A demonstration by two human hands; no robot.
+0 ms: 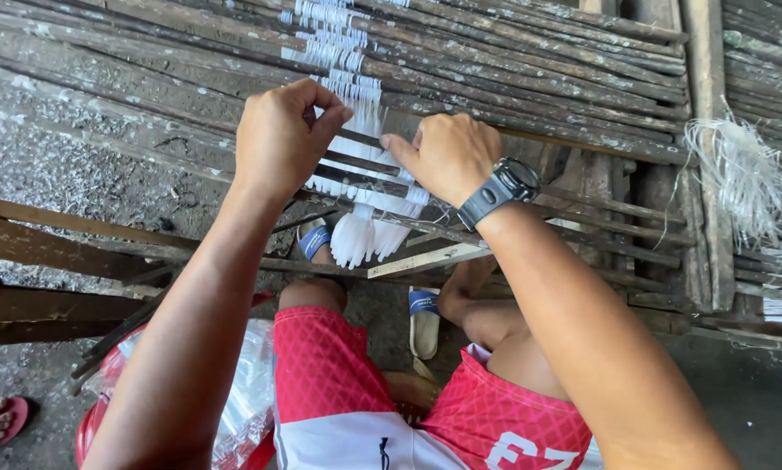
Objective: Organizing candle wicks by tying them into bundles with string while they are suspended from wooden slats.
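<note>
Left hand (280,137) fingers pinched closed on white strips (356,187) threaded across dark bamboo slats (513,52); right hand (447,155), wristwatch (502,187) on wrist, fingertips pressing same strips; strip ends hang below rack, above sandalled feet

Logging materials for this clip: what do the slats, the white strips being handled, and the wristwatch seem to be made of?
Slats: likely split bamboo or weathered wood, grey-brown, rough, matte, with pale flaking patches. White strips: probably thin plastic, smooth, slightly translucent and glossy, woven over and under the slats; the left hand and right hand pinch them. Wristwatch: dark, matte strap and case, seemingly rubber or resin.
</note>
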